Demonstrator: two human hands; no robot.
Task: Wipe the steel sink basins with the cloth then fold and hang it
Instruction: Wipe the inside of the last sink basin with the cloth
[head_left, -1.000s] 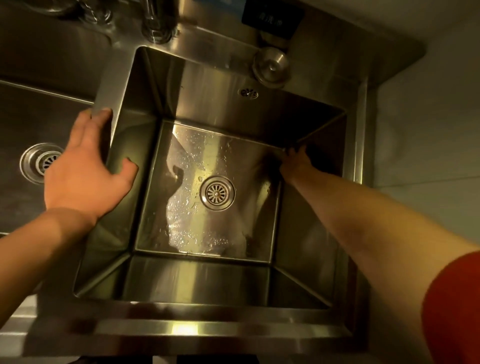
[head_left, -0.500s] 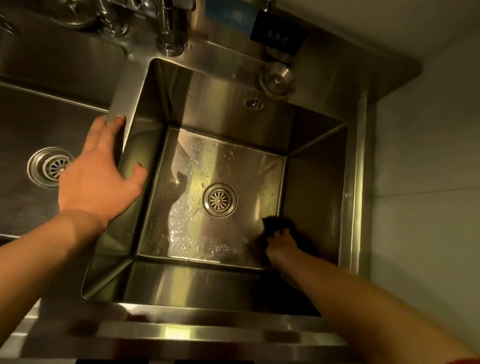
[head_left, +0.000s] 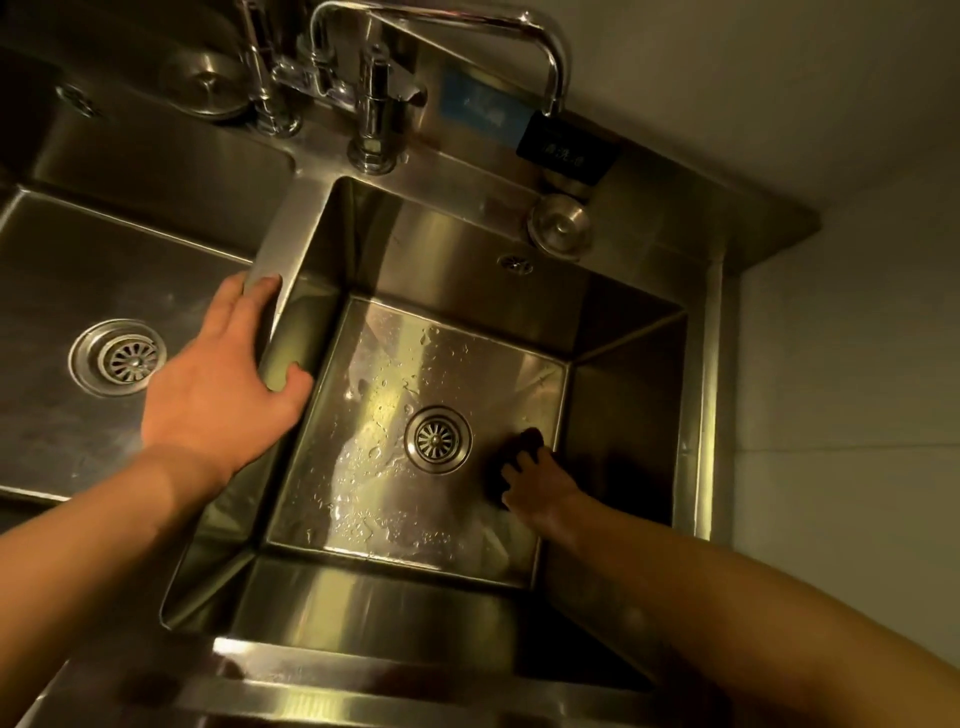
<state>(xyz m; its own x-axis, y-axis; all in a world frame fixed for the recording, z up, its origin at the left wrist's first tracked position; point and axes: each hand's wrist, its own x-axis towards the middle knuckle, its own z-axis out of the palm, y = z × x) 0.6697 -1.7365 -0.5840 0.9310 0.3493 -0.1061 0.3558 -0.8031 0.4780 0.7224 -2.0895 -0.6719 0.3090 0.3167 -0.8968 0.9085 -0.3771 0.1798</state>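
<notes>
1. I see two steel basins side by side from the head camera: the right basin (head_left: 467, 291) fills the middle of the view and the left basin (head_left: 78, 270) runs off the left edge.
2. My left hand (head_left: 218, 384) lies flat on the steel divider (head_left: 291, 228) between the basins. Its fingers are straight and point toward the back; the thumb hangs over the edge into the right basin. It holds nothing.
3. My right hand (head_left: 540, 483) is down on the floor of the right basin, near its right wall. Its fingers curl over a dark cloth (head_left: 522, 447) and press it against the steel.
4. The cloth sits just right of the round drain strainer (head_left: 438, 439), close to it; I cannot tell whether they touch. Only a small dark bunch shows beyond my fingers.
5. Water droplets (head_left: 363, 499) are scattered over the left and front parts of that basin floor.
6. The left basin has its own drain strainer (head_left: 120, 357), partly beside my left wrist.
7. At the back stands a chrome faucet (head_left: 379, 104) with a spout bending right. A round steel plug (head_left: 561, 226) rests on the back ledge, and an overflow hole (head_left: 515, 263) sits in the back wall below it.
8. A black label (head_left: 569, 150) with lettering too blurred to read hangs behind the plug.
</notes>
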